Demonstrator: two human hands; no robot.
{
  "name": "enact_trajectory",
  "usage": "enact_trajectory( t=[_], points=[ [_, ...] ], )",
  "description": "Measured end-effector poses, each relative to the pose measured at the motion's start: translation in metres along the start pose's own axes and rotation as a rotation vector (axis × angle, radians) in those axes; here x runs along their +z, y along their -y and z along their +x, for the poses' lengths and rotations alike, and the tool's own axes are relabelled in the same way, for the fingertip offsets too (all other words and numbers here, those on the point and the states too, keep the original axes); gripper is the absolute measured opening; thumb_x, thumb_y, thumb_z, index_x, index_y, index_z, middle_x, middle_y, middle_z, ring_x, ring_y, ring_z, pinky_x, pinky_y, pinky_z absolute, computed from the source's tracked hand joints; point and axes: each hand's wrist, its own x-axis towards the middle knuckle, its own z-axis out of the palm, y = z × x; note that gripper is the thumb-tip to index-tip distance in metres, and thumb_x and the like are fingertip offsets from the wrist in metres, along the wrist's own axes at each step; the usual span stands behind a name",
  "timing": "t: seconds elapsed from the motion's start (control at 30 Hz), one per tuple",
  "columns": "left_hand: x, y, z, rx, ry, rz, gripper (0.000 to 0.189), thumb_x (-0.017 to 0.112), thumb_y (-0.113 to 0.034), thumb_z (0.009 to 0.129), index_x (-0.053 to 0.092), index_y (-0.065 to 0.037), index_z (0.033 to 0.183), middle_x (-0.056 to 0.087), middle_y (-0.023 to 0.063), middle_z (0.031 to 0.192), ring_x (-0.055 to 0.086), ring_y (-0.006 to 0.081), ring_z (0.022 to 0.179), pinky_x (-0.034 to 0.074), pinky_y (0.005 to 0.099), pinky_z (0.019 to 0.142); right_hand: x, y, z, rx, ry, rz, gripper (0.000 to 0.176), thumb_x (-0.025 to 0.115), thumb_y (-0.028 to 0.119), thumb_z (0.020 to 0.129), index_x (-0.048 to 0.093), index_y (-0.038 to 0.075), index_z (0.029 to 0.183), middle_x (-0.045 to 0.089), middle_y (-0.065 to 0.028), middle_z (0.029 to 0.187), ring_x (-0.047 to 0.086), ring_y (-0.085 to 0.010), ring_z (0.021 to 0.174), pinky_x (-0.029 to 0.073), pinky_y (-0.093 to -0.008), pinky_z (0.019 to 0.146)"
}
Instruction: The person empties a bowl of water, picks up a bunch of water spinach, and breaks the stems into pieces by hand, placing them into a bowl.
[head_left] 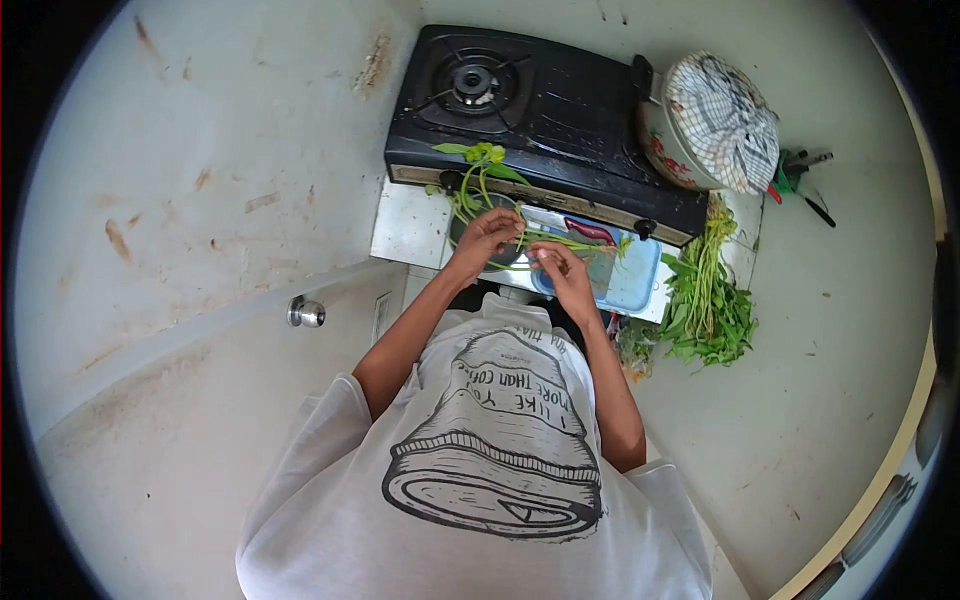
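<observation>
Near the stove's front edge, my left hand (487,238) is closed, its fingertips pinched at a thin green stem. My right hand (560,268) is just beside it, also closed, and what its fingertips hold is too small to make out. Green stems (470,196) with leaves lie over a round dark bowl (462,226) under and left of my left hand. More stems stretch past my right hand over a blue tray (642,282). A knife with a red handle (590,232) lies along the tray's far side.
Behind stands a black gas stove (570,115) with a burner at its left. A pot (672,150) topped with a checked cloth (722,120) sits on its right end. A bunch of leafy greens (708,300) hangs at the counter's right edge. A door knob (312,313) is at the left.
</observation>
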Motion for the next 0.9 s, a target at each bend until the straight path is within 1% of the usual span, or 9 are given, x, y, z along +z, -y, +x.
enact_trajectory(
  t=[0.03, 0.2, 0.3, 0.43, 0.5, 0.57, 0.67, 0.8, 0.9],
  points=[
    [0.009, 0.003, 0.003, -0.013, 0.041, 0.019, 0.013, 0.072, -0.018, 0.095, 0.066, -0.011, 0.105, 0.065, -0.0058, 0.093, 0.052, 0.0026, 0.076, 0.037, 0.02, 0.065, -0.002, 0.002, -0.003, 0.002, 0.023, 0.045, 0.025, 0.061, 0.018, 0.104, 0.067, -0.002, 0.118, 0.072, -0.0077, 0.103, 0.066, -0.0128, 0.099, 0.052, -0.0287, 0.09],
    [0.044, 0.027, 0.016, -0.054, 0.178, 0.118, 0.011, 0.07, -0.018, 0.096, 0.067, -0.012, 0.105, 0.064, -0.0074, 0.092, 0.051, 0.0023, 0.078, 0.036, 0.0208, 0.066, -0.036, -0.025, -0.018, 0.007, -0.043, 0.041, 0.02, 0.062, 0.017, 0.103, 0.066, -0.001, 0.111, 0.072, -0.0048, 0.1, 0.065, -0.0109, 0.091, 0.05, -0.0261, 0.086],
    [0.058, 0.043, 0.025, -0.161, 0.226, 0.178, 0.016, 0.071, -0.023, 0.096, 0.067, -0.015, 0.108, 0.066, -0.0078, 0.102, 0.052, 0.0047, 0.087, 0.038, 0.0231, 0.074, -0.059, -0.036, -0.035, -0.019, -0.126, 0.053, 0.016, 0.065, 0.015, 0.101, 0.066, 0.0, 0.108, 0.072, -0.0035, 0.098, 0.063, -0.0103, 0.089, 0.049, -0.0256, 0.084],
    [0.091, 0.06, 0.026, -0.213, 0.247, 0.135, 0.015, 0.069, -0.023, 0.097, 0.068, -0.015, 0.109, 0.066, -0.0077, 0.103, 0.052, 0.0054, 0.087, 0.039, 0.0238, 0.075, -0.086, -0.044, -0.055, -0.024, -0.232, 0.005, 0.016, 0.069, 0.013, 0.097, 0.065, 0.001, 0.107, 0.07, -0.0024, 0.094, 0.062, -0.0105, 0.086, 0.048, -0.0257, 0.083],
    [0.107, 0.066, 0.024, -0.223, 0.25, 0.13, 0.014, 0.068, -0.021, 0.097, 0.068, -0.014, 0.11, 0.067, -0.0073, 0.104, 0.052, 0.0055, 0.087, 0.04, 0.024, 0.075, -0.1, -0.047, -0.061, -0.01, -0.233, -0.041, 0.016, 0.07, 0.011, 0.096, 0.065, 0.001, 0.108, 0.069, -0.0025, 0.095, 0.062, -0.0103, 0.086, 0.048, -0.0255, 0.082],
    [0.118, 0.081, 0.024, -0.232, 0.235, 0.14, 0.014, 0.068, -0.02, 0.098, 0.069, -0.014, 0.11, 0.067, -0.0068, 0.106, 0.053, 0.0058, 0.089, 0.04, 0.0239, 0.077, -0.112, -0.056, -0.065, 0.013, -0.192, -0.082, 0.017, 0.069, 0.009, 0.097, 0.064, 0.001, 0.111, 0.07, -0.0032, 0.098, 0.062, -0.0099, 0.087, 0.049, -0.0252, 0.081],
    [0.132, 0.102, 0.022, -0.258, 0.179, 0.173, 0.014, 0.067, -0.019, 0.097, 0.069, -0.014, 0.111, 0.068, -0.0064, 0.108, 0.055, 0.0063, 0.092, 0.041, 0.0242, 0.078, -0.132, -0.078, -0.066, -0.02, -0.186, -0.123, 0.018, 0.072, 0.014, 0.094, 0.068, 0.001, 0.105, 0.07, -0.0034, 0.089, 0.062, -0.0129, 0.082, 0.049, -0.0281, 0.077],
    [0.134, 0.131, 0.017, -0.265, 0.098, 0.213, 0.016, 0.068, -0.02, 0.097, 0.068, -0.014, 0.112, 0.068, -0.0056, 0.108, 0.057, 0.0069, 0.092, 0.044, 0.0257, 0.079, -0.151, -0.081, -0.069, -0.013, -0.13, -0.302, 0.019, 0.074, 0.016, 0.092, 0.07, 0.001, 0.102, 0.072, -0.0072, 0.088, 0.065, -0.0145, 0.079, 0.051, -0.0306, 0.071],
    [0.13, 0.154, 0.011, -0.267, -0.01, 0.187, 0.017, 0.07, -0.022, 0.095, 0.069, -0.014, 0.11, 0.069, -0.0035, 0.103, 0.059, 0.0089, 0.086, 0.046, 0.0256, 0.075, -0.16, -0.091, -0.068, -0.016, -0.043, -0.371, 0.019, 0.074, 0.017, 0.092, 0.072, 0.001, 0.102, 0.074, -0.0107, 0.089, 0.068, -0.0179, 0.078, 0.052, -0.0334, 0.071]
  ],
)
